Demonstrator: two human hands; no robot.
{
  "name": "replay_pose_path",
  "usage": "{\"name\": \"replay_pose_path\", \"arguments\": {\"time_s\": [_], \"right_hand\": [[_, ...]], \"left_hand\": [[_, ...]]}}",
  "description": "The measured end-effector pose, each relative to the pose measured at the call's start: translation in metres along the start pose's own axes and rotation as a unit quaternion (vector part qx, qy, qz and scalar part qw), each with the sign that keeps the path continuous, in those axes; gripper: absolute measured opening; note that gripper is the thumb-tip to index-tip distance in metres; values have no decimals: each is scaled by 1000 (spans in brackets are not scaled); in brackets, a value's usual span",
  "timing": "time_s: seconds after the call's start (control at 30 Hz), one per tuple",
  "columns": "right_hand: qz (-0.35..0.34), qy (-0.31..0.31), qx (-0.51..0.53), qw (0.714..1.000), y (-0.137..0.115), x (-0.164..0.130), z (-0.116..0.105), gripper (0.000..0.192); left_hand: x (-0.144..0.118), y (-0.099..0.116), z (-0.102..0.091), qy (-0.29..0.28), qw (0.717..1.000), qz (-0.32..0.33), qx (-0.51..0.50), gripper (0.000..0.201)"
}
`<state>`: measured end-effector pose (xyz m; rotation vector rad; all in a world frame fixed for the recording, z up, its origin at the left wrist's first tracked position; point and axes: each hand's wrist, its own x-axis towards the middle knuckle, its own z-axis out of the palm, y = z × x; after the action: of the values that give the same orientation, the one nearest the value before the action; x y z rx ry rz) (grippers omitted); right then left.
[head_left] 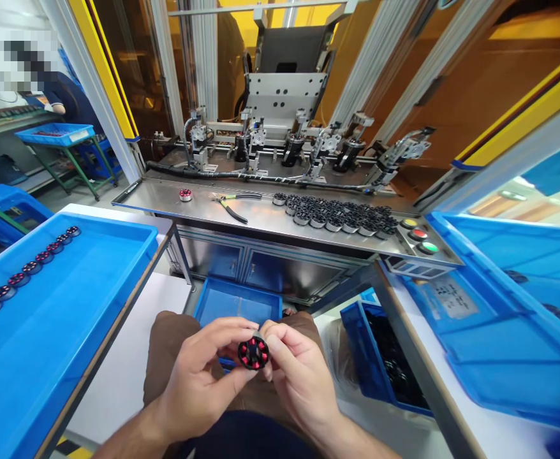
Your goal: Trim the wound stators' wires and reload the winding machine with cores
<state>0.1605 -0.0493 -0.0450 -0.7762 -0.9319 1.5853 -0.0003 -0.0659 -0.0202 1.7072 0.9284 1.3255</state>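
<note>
A steel workbench (270, 220) spans the middle of the room. Behind it rise yellow-framed amber guard panels (476, 83) around grey machinery (287, 95). Left of the bench stands a green-legged trolley (64, 159) on pale floor (69, 197); white tabletops (127, 357) flank it below, brightly lit.

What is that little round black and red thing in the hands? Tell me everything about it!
The round part is a small black ring with red-wound segments spaced around it, like spokes about an open middle. It looks like plastic or metal wrapped with red wire. It is held up facing the camera, above the lap, in front of a blue tray. The left hand pinches it from the left and below, and the right hand touches its right edge with the fingers.
</note>
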Motion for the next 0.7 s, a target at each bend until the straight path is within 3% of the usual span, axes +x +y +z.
{"name": "replay_pose_path", "arguments": {"time_s": [0.1,0.17,0.27,0.33,0.43,0.5,0.6,0.7], "right_hand": [[-77,5,-77,994,-7,3,0,33],[-162,1,-160,974,-15,4,-2,28],[-311,-44,-292,904,-29,4,-7,15],[-384,-85,-358,847,-36,3,-13,11],[-431,-114,-416,793,-42,3,-19,13],[-446,-125,-428,776,-45,4,-22,15],[-475,-136,-409,767,-48,5,-22,18],[-477,-139,-385,778,-52,7,-23,22]], "left_hand": [[-1,1,-1,-3,995,-67,-73,42],[0,1,-2,-13,986,-94,-136,33],[5,0,-3,-9,955,-128,-268,34],[8,-2,0,-17,920,-196,-339,42],[11,-6,6,-96,855,-307,-407,38],[12,-7,9,-117,836,-325,-427,36],[12,-5,12,-89,848,-312,-418,36],[13,-1,12,-82,855,-307,-411,37]]}}
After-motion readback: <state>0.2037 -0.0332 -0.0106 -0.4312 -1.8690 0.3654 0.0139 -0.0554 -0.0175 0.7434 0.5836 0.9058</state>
